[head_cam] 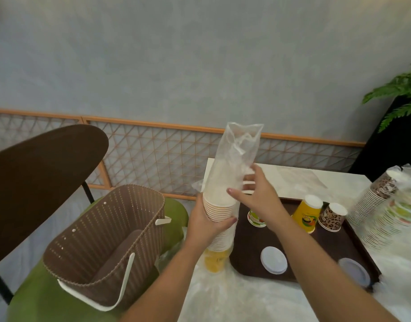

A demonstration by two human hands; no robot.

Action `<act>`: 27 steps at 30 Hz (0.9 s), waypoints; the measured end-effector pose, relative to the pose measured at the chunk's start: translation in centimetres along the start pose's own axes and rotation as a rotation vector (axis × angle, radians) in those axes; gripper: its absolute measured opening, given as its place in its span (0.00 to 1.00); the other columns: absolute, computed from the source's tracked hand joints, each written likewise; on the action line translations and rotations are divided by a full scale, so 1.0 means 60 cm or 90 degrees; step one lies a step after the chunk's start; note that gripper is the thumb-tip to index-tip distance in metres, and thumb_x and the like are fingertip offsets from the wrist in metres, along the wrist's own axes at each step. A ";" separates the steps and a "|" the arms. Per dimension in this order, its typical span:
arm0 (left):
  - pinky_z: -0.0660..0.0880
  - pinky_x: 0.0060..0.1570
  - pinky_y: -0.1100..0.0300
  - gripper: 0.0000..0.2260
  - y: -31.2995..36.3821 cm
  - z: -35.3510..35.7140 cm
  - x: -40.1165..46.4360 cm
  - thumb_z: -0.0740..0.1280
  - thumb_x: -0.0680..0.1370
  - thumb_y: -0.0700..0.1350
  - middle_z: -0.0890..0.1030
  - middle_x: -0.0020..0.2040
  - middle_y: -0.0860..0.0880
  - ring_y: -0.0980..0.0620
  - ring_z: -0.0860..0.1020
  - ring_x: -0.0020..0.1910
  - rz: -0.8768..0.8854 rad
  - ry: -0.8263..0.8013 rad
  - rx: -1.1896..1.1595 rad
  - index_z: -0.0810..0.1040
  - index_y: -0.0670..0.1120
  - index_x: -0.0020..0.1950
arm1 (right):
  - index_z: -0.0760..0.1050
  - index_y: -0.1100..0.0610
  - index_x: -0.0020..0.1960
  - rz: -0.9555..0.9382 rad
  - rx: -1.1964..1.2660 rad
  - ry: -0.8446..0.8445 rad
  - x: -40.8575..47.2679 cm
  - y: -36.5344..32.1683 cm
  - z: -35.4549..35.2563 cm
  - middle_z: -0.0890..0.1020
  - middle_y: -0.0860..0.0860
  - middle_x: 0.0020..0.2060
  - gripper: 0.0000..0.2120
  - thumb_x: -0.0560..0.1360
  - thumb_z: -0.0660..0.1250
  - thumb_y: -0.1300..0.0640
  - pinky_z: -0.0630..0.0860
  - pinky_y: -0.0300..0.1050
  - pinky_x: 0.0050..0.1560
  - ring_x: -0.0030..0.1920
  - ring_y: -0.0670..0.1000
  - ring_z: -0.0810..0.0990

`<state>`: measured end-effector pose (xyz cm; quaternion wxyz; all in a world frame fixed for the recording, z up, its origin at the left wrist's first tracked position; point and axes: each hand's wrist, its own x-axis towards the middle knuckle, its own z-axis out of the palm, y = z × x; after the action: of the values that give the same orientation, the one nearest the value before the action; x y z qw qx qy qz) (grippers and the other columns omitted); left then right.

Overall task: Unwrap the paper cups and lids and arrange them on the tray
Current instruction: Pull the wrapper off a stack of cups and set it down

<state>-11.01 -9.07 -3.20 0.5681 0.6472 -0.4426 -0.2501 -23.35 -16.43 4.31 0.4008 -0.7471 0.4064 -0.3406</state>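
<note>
The left hand (205, 225) wraps round the middle of the cup stack (219, 219), fingers curled on the bare rims, holding it upright beside the tray (251, 242). Just above that grip, the right hand (258, 196) pinches the clear sleeve (234, 159) against the upper cups, thumb in front. The stack looks light but thin-walled, likely to crush or bend at its joints if squeezed. The film looks soft and slippery, so pulling it up off the top while gripping the bare rims below seems the safest hold.
</note>
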 end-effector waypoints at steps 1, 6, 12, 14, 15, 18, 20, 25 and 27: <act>0.70 0.44 0.79 0.35 -0.004 0.002 -0.003 0.81 0.61 0.46 0.75 0.53 0.63 0.65 0.75 0.52 0.000 -0.004 0.002 0.67 0.55 0.63 | 0.60 0.49 0.71 0.002 -0.023 0.000 -0.005 0.013 0.006 0.75 0.46 0.57 0.37 0.68 0.75 0.49 0.75 0.36 0.47 0.52 0.45 0.77; 0.71 0.45 0.75 0.37 -0.023 0.020 -0.008 0.81 0.60 0.50 0.77 0.55 0.58 0.60 0.76 0.54 -0.006 -0.005 0.026 0.66 0.56 0.63 | 0.66 0.48 0.64 0.057 0.041 -0.053 -0.025 0.043 0.024 0.74 0.41 0.59 0.28 0.69 0.73 0.45 0.73 0.37 0.56 0.57 0.41 0.74; 0.73 0.46 0.71 0.37 -0.046 0.034 -0.017 0.81 0.56 0.52 0.77 0.54 0.58 0.61 0.77 0.53 -0.027 -0.005 -0.002 0.68 0.55 0.61 | 0.59 0.48 0.72 0.045 0.011 -0.057 -0.036 0.076 0.048 0.73 0.42 0.63 0.47 0.60 0.80 0.48 0.69 0.42 0.65 0.64 0.42 0.71; 0.73 0.45 0.71 0.36 -0.052 0.036 -0.020 0.78 0.55 0.55 0.78 0.53 0.58 0.62 0.77 0.52 -0.040 -0.008 -0.002 0.67 0.57 0.59 | 0.62 0.49 0.69 0.051 0.037 -0.018 -0.038 0.084 0.063 0.76 0.43 0.61 0.44 0.59 0.81 0.49 0.69 0.38 0.61 0.62 0.42 0.73; 0.73 0.44 0.73 0.35 -0.054 0.037 -0.020 0.78 0.55 0.54 0.78 0.52 0.58 0.64 0.77 0.51 -0.044 -0.008 -0.005 0.67 0.58 0.58 | 0.64 0.49 0.67 0.052 0.035 -0.003 -0.039 0.087 0.068 0.76 0.43 0.59 0.42 0.58 0.81 0.49 0.69 0.36 0.58 0.60 0.42 0.74; 0.72 0.44 0.74 0.36 -0.061 0.038 -0.020 0.76 0.53 0.56 0.77 0.53 0.58 0.66 0.76 0.50 -0.044 -0.019 -0.004 0.68 0.56 0.59 | 0.66 0.51 0.66 0.067 0.014 -0.002 -0.037 0.098 0.076 0.77 0.44 0.58 0.42 0.58 0.81 0.47 0.70 0.37 0.56 0.58 0.43 0.75; 0.74 0.48 0.70 0.39 -0.069 0.036 -0.021 0.77 0.53 0.58 0.77 0.56 0.56 0.61 0.77 0.54 -0.056 -0.057 -0.003 0.67 0.56 0.61 | 0.66 0.52 0.67 0.081 0.013 -0.025 -0.036 0.110 0.076 0.78 0.46 0.59 0.44 0.56 0.80 0.42 0.73 0.42 0.59 0.59 0.46 0.76; 0.74 0.56 0.63 0.51 -0.037 -0.014 0.003 0.80 0.57 0.50 0.68 0.69 0.54 0.58 0.70 0.66 -0.075 -0.254 -0.069 0.55 0.54 0.74 | 0.66 0.51 0.68 0.081 0.009 -0.087 -0.043 0.132 0.067 0.78 0.43 0.59 0.44 0.57 0.78 0.40 0.74 0.41 0.59 0.60 0.43 0.76; 0.71 0.61 0.62 0.55 -0.005 -0.019 0.022 0.79 0.56 0.51 0.66 0.71 0.56 0.59 0.68 0.67 -0.025 -0.208 -0.066 0.51 0.55 0.76 | 0.66 0.50 0.68 0.073 0.032 -0.094 -0.050 0.133 0.072 0.77 0.42 0.59 0.43 0.58 0.78 0.40 0.73 0.40 0.59 0.60 0.42 0.76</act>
<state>-9.32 -9.65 -2.99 0.5160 0.5761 -0.5031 -0.3857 -23.73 -15.19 -5.14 0.4671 -0.7354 0.4089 -0.2717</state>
